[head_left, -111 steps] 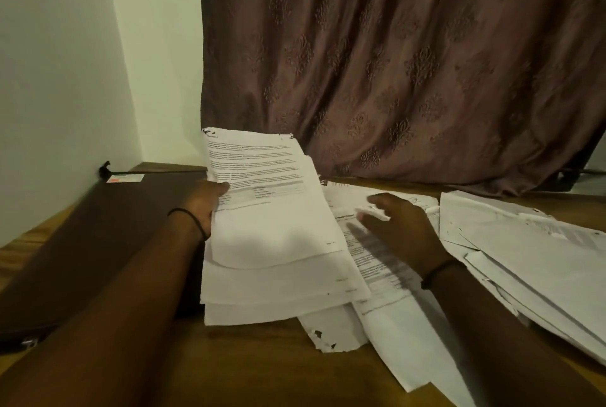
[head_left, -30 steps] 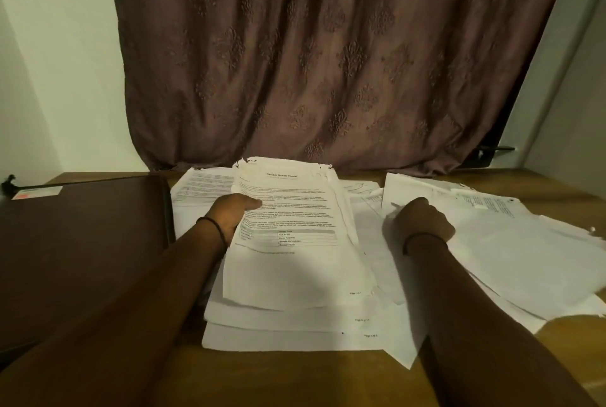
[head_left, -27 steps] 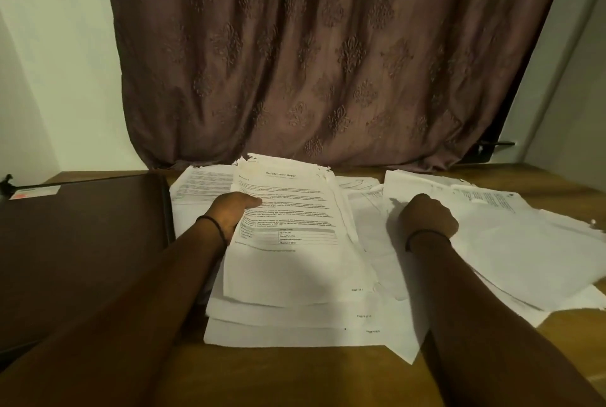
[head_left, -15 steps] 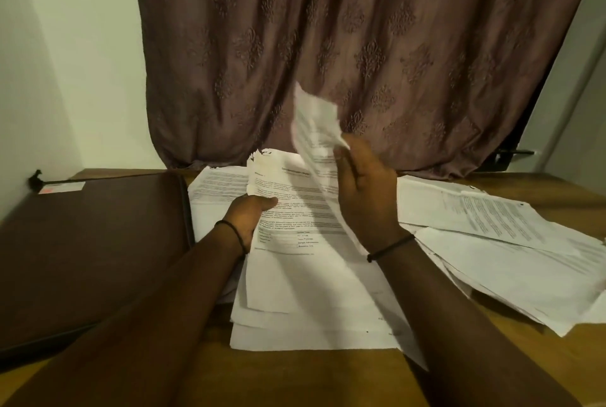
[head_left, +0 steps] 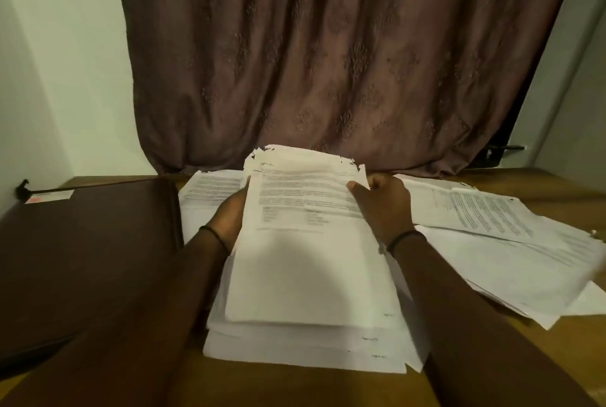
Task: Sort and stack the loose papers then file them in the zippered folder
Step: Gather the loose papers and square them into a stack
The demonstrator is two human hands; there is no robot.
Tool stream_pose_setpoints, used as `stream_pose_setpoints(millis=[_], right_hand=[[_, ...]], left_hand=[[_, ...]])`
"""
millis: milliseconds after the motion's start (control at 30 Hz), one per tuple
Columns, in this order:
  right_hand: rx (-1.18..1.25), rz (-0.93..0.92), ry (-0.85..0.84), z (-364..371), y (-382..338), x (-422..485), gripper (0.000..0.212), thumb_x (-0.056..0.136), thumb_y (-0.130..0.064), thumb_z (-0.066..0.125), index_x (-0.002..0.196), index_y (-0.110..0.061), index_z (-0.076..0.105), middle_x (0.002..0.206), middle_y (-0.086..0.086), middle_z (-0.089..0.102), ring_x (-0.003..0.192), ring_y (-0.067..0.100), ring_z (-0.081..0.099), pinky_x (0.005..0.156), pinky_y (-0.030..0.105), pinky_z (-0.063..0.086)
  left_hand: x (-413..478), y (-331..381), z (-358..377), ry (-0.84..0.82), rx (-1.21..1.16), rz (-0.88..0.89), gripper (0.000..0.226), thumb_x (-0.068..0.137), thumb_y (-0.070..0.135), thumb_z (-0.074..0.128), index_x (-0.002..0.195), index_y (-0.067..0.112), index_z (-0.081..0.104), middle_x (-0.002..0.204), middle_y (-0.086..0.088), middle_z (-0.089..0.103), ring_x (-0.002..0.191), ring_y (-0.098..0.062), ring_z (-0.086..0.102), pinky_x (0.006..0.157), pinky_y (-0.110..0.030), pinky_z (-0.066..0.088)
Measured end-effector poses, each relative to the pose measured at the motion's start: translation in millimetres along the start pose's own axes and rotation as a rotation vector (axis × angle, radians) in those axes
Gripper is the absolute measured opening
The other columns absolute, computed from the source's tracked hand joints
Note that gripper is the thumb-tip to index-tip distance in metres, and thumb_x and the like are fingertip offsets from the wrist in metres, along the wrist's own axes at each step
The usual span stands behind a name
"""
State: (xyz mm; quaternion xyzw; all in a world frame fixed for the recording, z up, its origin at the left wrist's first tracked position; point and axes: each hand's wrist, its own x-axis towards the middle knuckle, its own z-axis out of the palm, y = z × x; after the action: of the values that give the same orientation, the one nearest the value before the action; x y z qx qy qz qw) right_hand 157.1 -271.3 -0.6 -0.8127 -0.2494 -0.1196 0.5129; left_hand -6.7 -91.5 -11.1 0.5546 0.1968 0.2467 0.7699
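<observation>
Curtain (head_left: 328, 62): the biggest item. It hangs behind the table's far edge and isn't in play.
Table (head_left: 295, 383): wooden, carries everything.
Zippered folder (head_left: 82, 259): dark, flat and closed, on the left just beside the stack. We can't make out the zip.
Stack (head_left: 305, 275): centre. Far end is raised and tilted toward us; near end looks to be down on the table. The lower sheets step out at the near edge, so it isn't squared. The far edge is ragged.
Loose papers (head_left: 511, 242): fanned and overlapping on the right, not gathered. One more printed sheet (head_left: 210, 190) lies far left, behind the stack.
Right hand (head_left: 385, 206): grips the stack's right edge near the far corner, with the thumb on the top page and the fingers curled behind.
Left hand (head_left: 231, 216): holds the stack's left edge. The top page hides its fingers, so we can't tell how far they wrap.
Step (our call): squaring the stack. Sorting is partly done and filing hasn't started.
Risk 1: both grips sit at the far end, so lifting from there may let the stepped lower sheets slide out.
Risk 2: the ragged far edge could snag or tear further when tapped square.
Risk 3: a right-forearm sweep could push the loose papers off the right side.
</observation>
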Motion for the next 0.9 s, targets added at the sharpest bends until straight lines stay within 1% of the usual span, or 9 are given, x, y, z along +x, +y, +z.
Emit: stream_pose_setpoints(millis=[33, 100, 200, 300, 433, 533, 700, 833, 900], right_hand=[[-0.05, 0.0, 0.025, 4.4, 2.3, -0.3, 0.048, 0.08, -0.041, 0.071, 0.059, -0.013, 0.039, 0.05, -0.003, 0.041, 0.049, 0.012, 0.04, 0.048, 0.025, 0.03], [-0.139, -0.029, 0.034, 10.8, 6.1, -2.4, 0.05, 0.08, -0.049, 0.068, 0.062, -0.01, 0.043, 0.054, -0.001, 0.049, 0.054, 0.016, 0.046, 0.05, 0.028, 0.032], [-0.234, -0.061, 0.057, 13.3, 15.5, -0.3, 0.044, 0.089, -0.053, 0.051, 0.075, -0.012, 0.06, 0.071, 0.004, 0.064, 0.07, 0.026, 0.059, 0.062, 0.032, 0.042], [-0.467, -0.047, 0.108, 8.0, 31.2, 8.4, 0.037, 0.092, -0.045, 0.046, 0.108, -0.016, 0.062, 0.103, 0.01, 0.067, 0.097, 0.033, 0.062, 0.082, 0.038, 0.046], [-0.815, 0.297, -0.108, 2.8, 49.0, 9.5, 0.072, 0.084, -0.055, 0.05, 0.141, -0.015, 0.035, 0.146, 0.023, 0.042, 0.131, 0.045, 0.04, 0.111, 0.053, 0.029], [-0.768, 0.391, -0.151, 3.6, 56.8, 15.0, 0.07, 0.085, -0.055, 0.044, 0.142, -0.016, 0.035, 0.138, 0.02, 0.052, 0.126, 0.043, 0.047, 0.107, 0.053, 0.033], [-0.681, 0.249, 0.003, -1.9, 48.9, 10.8, 0.031, 0.093, -0.034, 0.053, 0.118, -0.018, 0.063, 0.109, 0.007, 0.069, 0.101, 0.029, 0.064, 0.089, 0.04, 0.047], [-0.289, 0.018, 0.062, -2.6, 30.6, 6.2, 0.035, 0.099, -0.015, 0.047, 0.13, -0.015, 0.061, 0.122, 0.014, 0.066, 0.112, 0.035, 0.06, 0.097, 0.039, 0.046], [-0.043, -0.156, 0.03, 3.9, 14.8, 1.5, 0.032, 0.097, -0.011, 0.05, 0.125, -0.012, 0.066, 0.121, 0.01, 0.068, 0.108, 0.026, 0.061, 0.101, 0.034, 0.045]], left_hand=[[0.1, 1.0, 0.2, -0.042, -0.067, -0.02, 0.038, 0.1, 0.049, 0.037, 0.103, 0.021, 0.064, 0.087, 0.003, 0.076, 0.083, -0.018, 0.069, 0.064, -0.024, 0.056], [-4.8, 2.7, 4.0, -0.071, -0.113, -0.016, 0.043, 0.1, 0.049, 0.037, 0.115, 0.021, 0.066, 0.11, -0.004, 0.073, 0.095, -0.021, 0.071, 0.076, -0.032, 0.057], [-5.8, -3.1, 1.4, -0.089, -0.02, -0.112, 0.031, 0.097, 0.014, 0.052, 0.125, 0.007, 0.062, 0.125, -0.016, 0.065, 0.107, -0.032, 0.065, 0.096, -0.043, 0.05], [-2.5, -5.0, -5.1, -0.001, 0.045, -0.152, 0.04, 0.09, -0.007, 0.049, 0.129, -0.001, 0.057, 0.127, -0.021, 0.062, 0.107, -0.039, 0.062, 0.092, -0.046, 0.05], [0.0, -4.7, -8.1, 0.04, 0.051, -0.158, 0.041, 0.089, -0.009, 0.048, 0.127, 0.0, 0.058, 0.123, -0.021, 0.064, 0.102, -0.038, 0.064, 0.082, -0.044, 0.056], [-0.7, -5.4, -7.4, 0.054, 0.067, -0.149, 0.041, 0.089, -0.009, 0.05, 0.128, 0.001, 0.058, 0.123, -0.02, 0.064, 0.11, -0.041, 0.061, 0.095, -0.05, 0.05], [-1.7, -4.4, -6.8, 0.056, 0.085, -0.151, 0.042, 0.089, -0.009, 0.051, 0.129, 0.0, 0.058, 0.124, -0.02, 0.064, 0.113, -0.042, 0.06, 0.095, -0.05, 0.049], [-1.1, -4.0, -6.7, 0.059, 0.084, -0.178, 0.042, 0.09, -0.008, 0.05, 0.13, 0.001, 0.057, 0.125, -0.02, 0.063, 0.11, -0.04, 0.062, 0.088, -0.047, 0.053], [-1.2, -2.6, -6.7, 0.052, 0.073, -0.175, 0.039, 0.093, -0.003, 0.05, 0.131, 0.004, 0.056, 0.123, -0.019, 0.065, 0.104, -0.037, 0.064, 0.08, -0.043, 0.057]])
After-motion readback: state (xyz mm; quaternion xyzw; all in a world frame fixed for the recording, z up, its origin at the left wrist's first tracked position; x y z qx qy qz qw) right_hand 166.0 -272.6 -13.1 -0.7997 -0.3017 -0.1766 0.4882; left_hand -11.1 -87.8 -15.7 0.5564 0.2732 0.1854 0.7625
